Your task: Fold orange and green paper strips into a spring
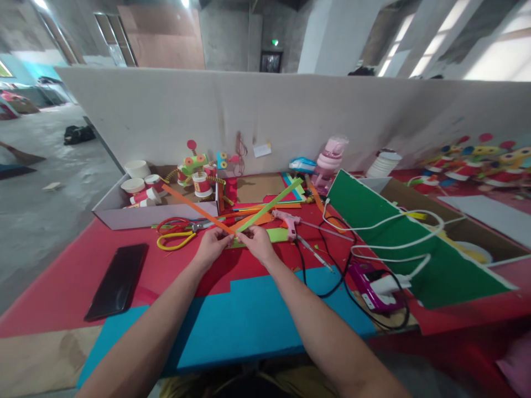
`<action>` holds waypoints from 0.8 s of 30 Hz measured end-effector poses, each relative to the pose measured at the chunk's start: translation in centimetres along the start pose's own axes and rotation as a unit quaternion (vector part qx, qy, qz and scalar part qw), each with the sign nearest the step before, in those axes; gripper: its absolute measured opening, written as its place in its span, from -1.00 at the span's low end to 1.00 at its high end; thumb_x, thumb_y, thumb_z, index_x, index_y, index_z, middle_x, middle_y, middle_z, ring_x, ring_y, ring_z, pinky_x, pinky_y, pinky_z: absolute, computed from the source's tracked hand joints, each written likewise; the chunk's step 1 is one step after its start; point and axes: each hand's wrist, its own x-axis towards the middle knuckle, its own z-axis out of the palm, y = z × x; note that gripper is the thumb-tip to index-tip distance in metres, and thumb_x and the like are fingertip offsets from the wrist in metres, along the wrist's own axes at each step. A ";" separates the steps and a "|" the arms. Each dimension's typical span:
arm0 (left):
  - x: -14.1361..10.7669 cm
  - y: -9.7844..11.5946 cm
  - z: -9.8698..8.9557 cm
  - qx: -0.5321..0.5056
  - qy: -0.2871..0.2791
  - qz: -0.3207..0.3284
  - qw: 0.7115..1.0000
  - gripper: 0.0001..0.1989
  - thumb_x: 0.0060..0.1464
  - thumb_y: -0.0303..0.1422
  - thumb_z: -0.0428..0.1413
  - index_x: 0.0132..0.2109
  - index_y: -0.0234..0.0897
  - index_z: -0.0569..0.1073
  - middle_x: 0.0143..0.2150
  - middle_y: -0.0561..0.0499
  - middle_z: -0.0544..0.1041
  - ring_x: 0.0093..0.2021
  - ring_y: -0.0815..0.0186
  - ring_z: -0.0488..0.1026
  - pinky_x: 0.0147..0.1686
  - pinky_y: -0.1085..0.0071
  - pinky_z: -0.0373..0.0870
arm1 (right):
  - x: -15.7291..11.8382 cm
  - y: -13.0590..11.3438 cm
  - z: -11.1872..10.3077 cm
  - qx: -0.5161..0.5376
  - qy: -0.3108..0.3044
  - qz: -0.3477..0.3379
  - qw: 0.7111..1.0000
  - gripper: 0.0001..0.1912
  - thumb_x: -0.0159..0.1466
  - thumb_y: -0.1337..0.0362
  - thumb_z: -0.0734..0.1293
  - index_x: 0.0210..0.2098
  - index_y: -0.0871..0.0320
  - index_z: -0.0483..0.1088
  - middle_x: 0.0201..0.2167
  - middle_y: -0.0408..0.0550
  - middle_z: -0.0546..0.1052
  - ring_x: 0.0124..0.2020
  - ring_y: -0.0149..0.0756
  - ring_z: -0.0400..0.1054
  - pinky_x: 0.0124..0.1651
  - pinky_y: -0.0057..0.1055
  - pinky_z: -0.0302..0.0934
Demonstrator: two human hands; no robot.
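Observation:
Both hands meet at the middle of the red-covered table, pinching the near ends of two paper strips. My left hand (214, 245) is closed on the orange paper strip (194, 209), which slants up to the left. My right hand (256, 240) grips the lime green paper strip (274, 205), slanting up to the right. The strips come together at my fingertips in a V; how they join is hidden. Just beyond my right hand lies a pink glue gun (289, 221) near a piece of green paper (277, 235). Scissors with red and yellow handles (177, 239) rest left of my left hand.
A black phone (117, 281) lies at the left. Behind it, a box (157, 217) holds paper cups and a cup figure (194, 166). Blue paper (257, 315) covers the front edge. Right stand a green-sided box (398, 249) and a purple power strip (375, 287) with trailing cables.

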 end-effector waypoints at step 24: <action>2.3 1.9 3.3 -0.074 0.127 0.087 0.985 -0.74 -0.14 -0.23 0.26 -0.53 -0.35 0.47 -0.65 0.06 0.42 -0.60 0.42 0.32 -0.51 0.48 0.26 | 2.7 -3.2 1.2 0.066 0.080 -0.082 0.991 -0.72 0.10 0.06 0.40 -0.46 0.13 0.33 -0.55 -0.24 0.43 -0.49 -0.43 0.35 -0.36 -0.50 0.31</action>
